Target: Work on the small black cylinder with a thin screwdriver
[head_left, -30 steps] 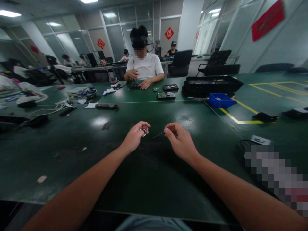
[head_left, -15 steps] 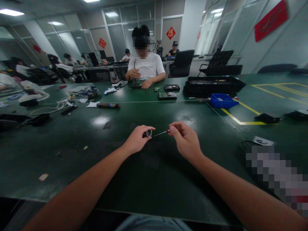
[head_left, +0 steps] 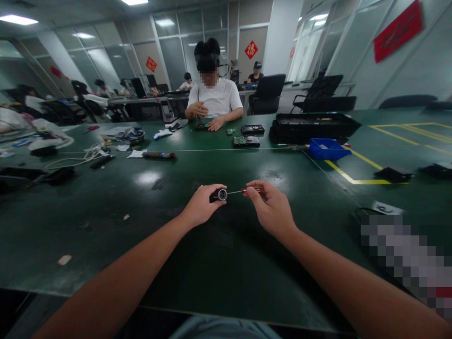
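Observation:
Between the thumb and fingers of my left hand (head_left: 201,206) is a small black cylinder (head_left: 221,194) with a pale metallic ring at its end, which faces me. Its exact kind I cannot make out. My right hand (head_left: 270,202) is closed on a screwdriver (head_left: 244,191) with a red, partly see-through handle. The thin shaft points left and its tip meets the edge of the cylinder's ringed end; whether it goes inside is too small to tell. Both hands are held above the green table (head_left: 212,263).
Across the table a person in a white shirt (head_left: 215,99) handles a circuit board (head_left: 203,126). Nearby lie hard drives (head_left: 246,141), a black tray (head_left: 314,125) and a blue bin (head_left: 328,149). A dark pen-like tool (head_left: 158,155) and a white cable (head_left: 76,157) are at left.
The cylinder has turned so its ringed end shows more fully. The screwdriver has come up level and moved left to the cylinder, and more of its handle now shows.

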`<state>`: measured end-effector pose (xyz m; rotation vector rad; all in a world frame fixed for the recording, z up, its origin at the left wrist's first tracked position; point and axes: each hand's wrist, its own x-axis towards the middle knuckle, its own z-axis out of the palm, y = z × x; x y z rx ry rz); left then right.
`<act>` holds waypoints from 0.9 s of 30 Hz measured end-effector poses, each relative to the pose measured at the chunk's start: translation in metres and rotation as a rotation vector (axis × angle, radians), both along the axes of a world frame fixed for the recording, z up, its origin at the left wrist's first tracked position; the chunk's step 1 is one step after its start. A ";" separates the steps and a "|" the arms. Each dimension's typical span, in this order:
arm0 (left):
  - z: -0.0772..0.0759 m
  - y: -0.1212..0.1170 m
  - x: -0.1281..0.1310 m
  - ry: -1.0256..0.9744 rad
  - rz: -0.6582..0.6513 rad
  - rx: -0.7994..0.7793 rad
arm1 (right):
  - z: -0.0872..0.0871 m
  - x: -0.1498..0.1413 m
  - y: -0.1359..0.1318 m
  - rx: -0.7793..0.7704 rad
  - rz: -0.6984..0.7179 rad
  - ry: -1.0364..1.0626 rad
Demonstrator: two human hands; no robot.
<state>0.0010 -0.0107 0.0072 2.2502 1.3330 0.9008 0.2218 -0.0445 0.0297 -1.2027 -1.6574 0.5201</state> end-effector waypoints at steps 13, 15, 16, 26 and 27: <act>0.001 0.000 -0.002 0.030 -0.031 0.023 | 0.002 0.001 -0.001 0.003 0.038 -0.129; 0.001 0.000 -0.002 0.039 -0.039 0.018 | 0.003 0.001 -0.002 0.003 0.097 -0.115; 0.001 0.000 -0.001 0.042 -0.040 0.016 | 0.004 0.001 -0.002 -0.001 0.116 -0.119; 0.005 -0.003 0.001 0.061 -0.022 0.027 | 0.001 -0.001 -0.001 -0.039 0.015 0.029; 0.005 -0.004 0.002 0.071 -0.017 0.032 | 0.000 -0.002 -0.001 -0.051 0.023 0.100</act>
